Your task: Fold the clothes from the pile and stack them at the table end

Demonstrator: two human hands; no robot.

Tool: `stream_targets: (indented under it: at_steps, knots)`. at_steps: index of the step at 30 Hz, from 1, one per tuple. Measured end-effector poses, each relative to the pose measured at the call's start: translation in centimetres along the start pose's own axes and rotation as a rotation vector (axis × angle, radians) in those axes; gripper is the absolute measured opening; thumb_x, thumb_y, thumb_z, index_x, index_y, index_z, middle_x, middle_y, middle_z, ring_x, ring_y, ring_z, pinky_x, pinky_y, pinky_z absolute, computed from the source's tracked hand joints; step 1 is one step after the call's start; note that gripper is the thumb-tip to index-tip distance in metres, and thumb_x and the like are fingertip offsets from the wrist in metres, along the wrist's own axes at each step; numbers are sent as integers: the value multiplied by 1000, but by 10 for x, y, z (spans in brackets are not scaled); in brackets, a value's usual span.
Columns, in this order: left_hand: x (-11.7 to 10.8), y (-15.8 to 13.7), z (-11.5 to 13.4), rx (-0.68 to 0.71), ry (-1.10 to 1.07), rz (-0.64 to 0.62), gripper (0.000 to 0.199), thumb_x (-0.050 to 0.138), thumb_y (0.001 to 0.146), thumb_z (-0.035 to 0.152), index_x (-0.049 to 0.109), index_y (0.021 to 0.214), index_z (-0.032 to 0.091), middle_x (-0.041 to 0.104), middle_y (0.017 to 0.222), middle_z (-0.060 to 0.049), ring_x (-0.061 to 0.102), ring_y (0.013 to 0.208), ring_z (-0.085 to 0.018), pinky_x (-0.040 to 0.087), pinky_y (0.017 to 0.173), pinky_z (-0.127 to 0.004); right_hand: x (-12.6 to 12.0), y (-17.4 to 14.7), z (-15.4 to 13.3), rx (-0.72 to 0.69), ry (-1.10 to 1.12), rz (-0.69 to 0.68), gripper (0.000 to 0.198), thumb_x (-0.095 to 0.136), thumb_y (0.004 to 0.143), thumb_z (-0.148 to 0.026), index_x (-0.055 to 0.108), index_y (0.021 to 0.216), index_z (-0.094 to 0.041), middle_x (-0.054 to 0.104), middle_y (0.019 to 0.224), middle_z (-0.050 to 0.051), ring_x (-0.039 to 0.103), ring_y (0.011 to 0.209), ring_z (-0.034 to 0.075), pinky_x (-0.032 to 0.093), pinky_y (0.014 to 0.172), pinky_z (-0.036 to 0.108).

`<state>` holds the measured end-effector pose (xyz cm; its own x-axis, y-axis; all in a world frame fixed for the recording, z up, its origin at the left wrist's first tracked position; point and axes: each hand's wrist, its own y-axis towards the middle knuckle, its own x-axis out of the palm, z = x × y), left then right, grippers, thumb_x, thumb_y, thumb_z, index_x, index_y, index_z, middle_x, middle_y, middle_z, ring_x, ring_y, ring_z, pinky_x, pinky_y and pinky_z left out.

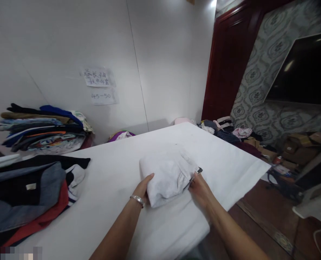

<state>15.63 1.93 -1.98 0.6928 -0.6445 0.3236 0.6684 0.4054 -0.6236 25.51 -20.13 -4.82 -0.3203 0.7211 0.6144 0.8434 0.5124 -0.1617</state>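
A folded whitish garment (167, 177) lies on the white-covered table (108, 180) in front of me, its surface creased on the right half. My left hand (144, 189) grips its near left side, thumb on top and the other fingers hidden beneath; a silvery bracelet circles that wrist. At the right edge, my right hand (199, 186) is closed on the cloth. A small dark piece (200, 169) pokes out just beyond those fingers; what it is I cannot make out.
Loose clothes (41, 191) lie in a heap at the table's left. Behind them rises a stack of folded clothes (46, 130). More clothing (228, 131) and cardboard boxes (298, 148) sit beyond the table's right edge, with a white plastic chair (314, 202) nearer.
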Motion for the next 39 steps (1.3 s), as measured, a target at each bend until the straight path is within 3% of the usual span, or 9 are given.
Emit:
stream_targets:
  at_steps: [3,7,13,19,25,30,34,37,39]
  knots:
    - [0,1,1,-14,-56,11,42,71,71,34,62,104,10,73,78,-12,70,73,-25,57,72,-36,5,-7,1,60,63,10,53,67,78,-46,48,127,-36,57,131,0,59,107,22,52,84,40]
    - [2,0,5,11,-89,-4,40,70,72,32,62,104,9,72,73,-11,69,67,-25,57,69,-38,8,-15,11,209,169,8,43,64,80,-49,58,114,-24,66,114,6,63,100,22,53,87,40]
    - [8,-7,11,10,-114,0,36,68,74,29,63,103,10,72,74,-10,69,67,-23,57,70,-36,17,-17,28,321,112,-46,42,62,82,-50,60,112,-22,69,106,5,66,87,18,53,84,35]
    - [6,-3,6,0,-78,10,41,68,74,30,60,108,8,72,72,-10,69,65,-24,57,69,-37,33,-3,29,114,140,-16,49,67,79,-44,51,123,-32,63,122,1,62,103,21,54,82,38]
    - [3,1,-7,-13,-44,50,44,70,72,30,60,110,9,72,73,-9,69,68,-23,56,70,-35,47,4,38,148,295,80,58,68,75,-49,53,124,-23,62,124,5,61,108,24,55,84,38]
    - [6,-5,-8,-12,-20,73,47,70,73,30,59,113,9,72,82,-12,69,73,-24,56,71,-35,52,9,39,101,109,176,61,76,65,-22,55,123,-21,69,111,5,65,98,23,54,84,37]
    - [4,-10,-9,32,-11,-16,49,67,77,36,56,118,12,72,92,-11,68,79,-22,55,72,-32,58,17,35,34,200,246,58,68,59,-9,59,116,-19,73,98,4,67,91,24,54,83,36]
    - [-9,-7,-14,60,-28,-118,47,52,85,51,56,118,18,71,89,-8,67,75,-20,55,70,-32,64,23,24,-4,262,227,51,65,56,-9,62,107,-18,73,90,4,67,90,25,54,80,36]
    - [-18,-1,-17,95,-52,-174,43,44,89,50,56,117,19,69,83,-6,66,71,-18,55,71,-33,68,28,14,-35,268,205,45,65,55,-10,63,100,-17,73,85,4,67,89,25,54,79,36]
